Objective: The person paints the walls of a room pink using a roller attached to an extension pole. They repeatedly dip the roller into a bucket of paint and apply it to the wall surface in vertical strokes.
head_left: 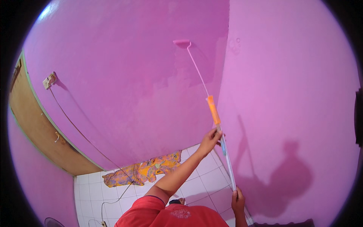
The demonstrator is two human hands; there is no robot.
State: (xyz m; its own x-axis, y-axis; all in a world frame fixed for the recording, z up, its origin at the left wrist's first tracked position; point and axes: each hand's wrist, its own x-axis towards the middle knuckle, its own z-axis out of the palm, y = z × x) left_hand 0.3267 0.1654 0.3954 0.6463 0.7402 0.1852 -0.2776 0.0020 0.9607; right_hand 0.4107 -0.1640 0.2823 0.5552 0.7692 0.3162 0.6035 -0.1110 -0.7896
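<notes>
Ahead, pink front wall (124, 94), cornering with side wall (287, 75) close on the right; roomier leftward. Below, tiled floor (206, 178); patterned cloth (159, 166) along wall-side edge, crossed by cord (82, 134). Up at front wall near corner, roller (182, 43) on pole (229, 166), gripped below orange handle (214, 110) by left hand (211, 140), at lower end by right hand (238, 201).

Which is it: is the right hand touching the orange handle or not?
Apart. The head view shows the right hand low on the pole, well below the orange handle.
</notes>
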